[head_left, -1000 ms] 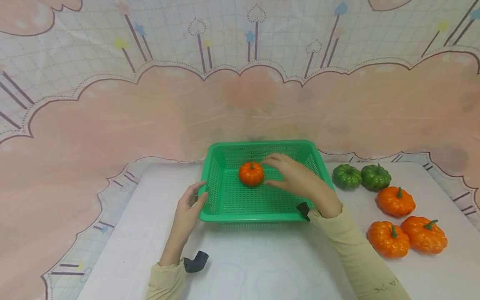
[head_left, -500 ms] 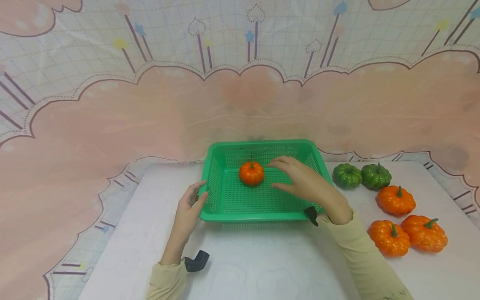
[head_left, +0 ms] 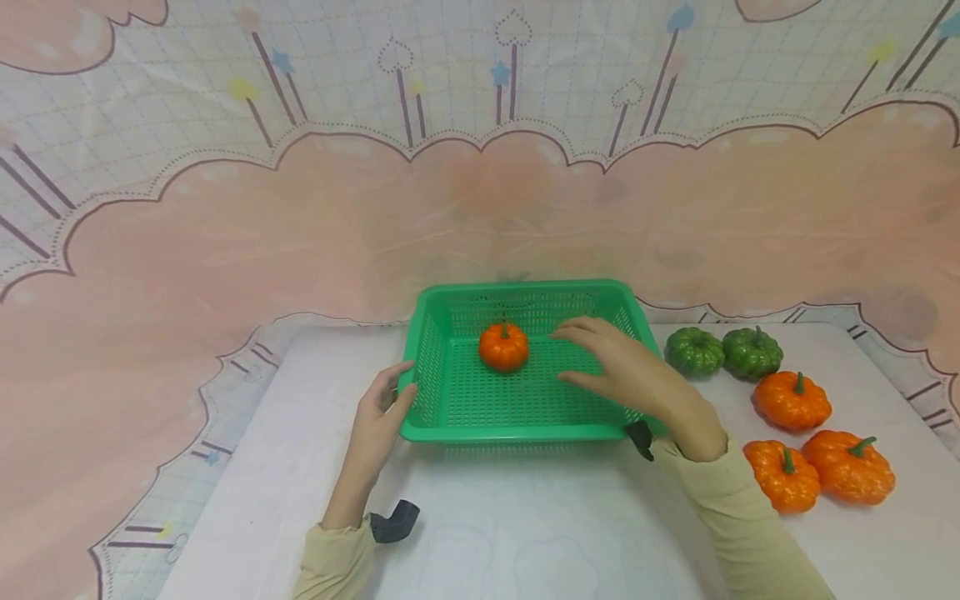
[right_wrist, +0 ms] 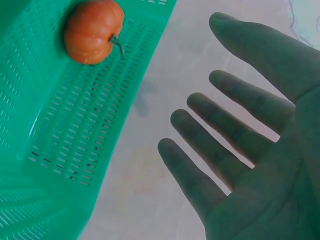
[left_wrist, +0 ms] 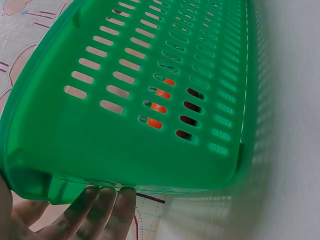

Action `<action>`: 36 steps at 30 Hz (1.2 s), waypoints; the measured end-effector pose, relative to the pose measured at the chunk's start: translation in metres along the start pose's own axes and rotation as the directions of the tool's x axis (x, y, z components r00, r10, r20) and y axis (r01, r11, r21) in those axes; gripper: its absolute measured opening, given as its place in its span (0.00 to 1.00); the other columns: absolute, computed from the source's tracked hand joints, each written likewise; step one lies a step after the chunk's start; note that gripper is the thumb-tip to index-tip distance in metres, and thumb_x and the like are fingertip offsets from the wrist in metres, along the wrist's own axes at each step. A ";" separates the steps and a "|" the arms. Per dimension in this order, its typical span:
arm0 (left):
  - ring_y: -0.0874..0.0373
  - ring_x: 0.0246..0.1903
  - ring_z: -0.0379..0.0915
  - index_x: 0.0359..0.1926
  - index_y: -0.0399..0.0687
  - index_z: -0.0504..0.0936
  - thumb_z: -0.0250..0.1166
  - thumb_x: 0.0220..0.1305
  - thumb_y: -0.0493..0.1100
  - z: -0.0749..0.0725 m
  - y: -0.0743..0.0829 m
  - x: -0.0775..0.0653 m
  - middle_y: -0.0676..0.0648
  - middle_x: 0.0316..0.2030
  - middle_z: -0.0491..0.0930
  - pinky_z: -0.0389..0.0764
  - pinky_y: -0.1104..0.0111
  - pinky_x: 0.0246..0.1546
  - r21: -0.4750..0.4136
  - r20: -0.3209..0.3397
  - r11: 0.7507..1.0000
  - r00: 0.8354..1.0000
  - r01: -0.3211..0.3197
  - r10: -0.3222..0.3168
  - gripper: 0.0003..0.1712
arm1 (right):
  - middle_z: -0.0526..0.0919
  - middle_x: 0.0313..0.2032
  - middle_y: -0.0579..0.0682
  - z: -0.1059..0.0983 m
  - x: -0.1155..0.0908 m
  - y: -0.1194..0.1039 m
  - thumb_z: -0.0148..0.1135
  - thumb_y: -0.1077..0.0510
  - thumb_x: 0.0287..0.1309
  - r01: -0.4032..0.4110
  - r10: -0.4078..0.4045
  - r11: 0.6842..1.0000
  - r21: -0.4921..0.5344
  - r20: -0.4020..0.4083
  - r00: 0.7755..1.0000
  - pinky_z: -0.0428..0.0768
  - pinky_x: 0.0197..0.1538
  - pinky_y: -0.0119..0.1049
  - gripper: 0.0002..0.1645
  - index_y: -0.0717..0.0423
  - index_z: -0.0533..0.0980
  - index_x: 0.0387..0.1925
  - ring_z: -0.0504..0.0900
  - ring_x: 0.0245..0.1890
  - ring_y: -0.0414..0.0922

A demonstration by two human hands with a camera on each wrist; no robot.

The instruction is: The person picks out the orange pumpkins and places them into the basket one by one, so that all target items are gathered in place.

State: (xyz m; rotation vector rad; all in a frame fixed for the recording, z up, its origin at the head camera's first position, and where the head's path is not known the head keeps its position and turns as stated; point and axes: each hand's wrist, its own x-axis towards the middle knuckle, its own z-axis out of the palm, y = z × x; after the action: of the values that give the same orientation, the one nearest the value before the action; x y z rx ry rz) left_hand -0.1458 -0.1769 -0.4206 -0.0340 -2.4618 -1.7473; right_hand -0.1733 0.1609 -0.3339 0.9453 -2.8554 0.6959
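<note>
Straightened and spread, the fingers of a person's right hand (head_left: 630,367) hold nothing above the right half of a green plastic basket (head_left: 517,433), the thumb well apart from the fingers. The left hand (head_left: 377,417) rests its loosely bent fingers against the outside of the basket's left end, with a gap between thumb and forefinger; how hard they press cannot be told. Inside the basket, an orange pumpkin (head_left: 504,350) sits upright on the floor, a little left of center and toward the back wall, apart from both hands. Its glossy, ribbed skin suggests a light, stiff piece, perhaps slippery; the sure hold would be thumb and fingers across its widest sides, sparing the thin stem, which might snap. The perforated basket looks light and slightly springy, best taken by its rim at both ends.

To the right on the white table (head_left: 517,542), two green pumpkins (head_left: 723,353) sit side by side, with three more orange pumpkins (head_left: 849,471) nearer the person, one partly behind the right sleeve (head_left: 742,517). The count: one basket, four orange pumpkins, two green, and two black wrist devices (head_left: 395,522), one per arm.
</note>
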 end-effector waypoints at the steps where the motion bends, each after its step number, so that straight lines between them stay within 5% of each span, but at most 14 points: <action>1: 0.42 0.66 0.69 0.68 0.51 0.69 0.58 0.74 0.49 0.000 0.000 0.000 0.41 0.68 0.69 0.74 0.46 0.62 0.000 0.001 1.000 1.000 0.004 -0.004 0.25 | 0.71 0.66 0.56 -0.001 -0.001 0.000 0.70 0.53 0.61 -0.001 0.001 1.000 0.000 0.001 1.000 0.71 0.66 0.56 0.33 0.57 0.71 0.65 0.68 0.67 0.56; 36: 0.43 0.66 0.69 0.68 0.52 0.69 0.57 0.74 0.49 0.000 0.000 -0.001 0.42 0.68 0.69 0.73 0.47 0.63 -0.001 -0.006 1.000 1.000 0.006 -0.006 0.24 | 0.72 0.65 0.60 0.001 -0.055 0.027 0.69 0.54 0.61 -0.043 0.042 0.999 -0.030 -0.037 0.998 0.74 0.62 0.60 0.32 0.59 0.72 0.64 0.70 0.65 0.60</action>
State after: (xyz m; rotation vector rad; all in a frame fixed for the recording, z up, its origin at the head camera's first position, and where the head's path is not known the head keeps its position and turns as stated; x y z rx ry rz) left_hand -0.1452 -0.1763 -0.4206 -0.0212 -2.4594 -1.7490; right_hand -0.1438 0.2096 -0.3563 0.8613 -2.8533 0.6641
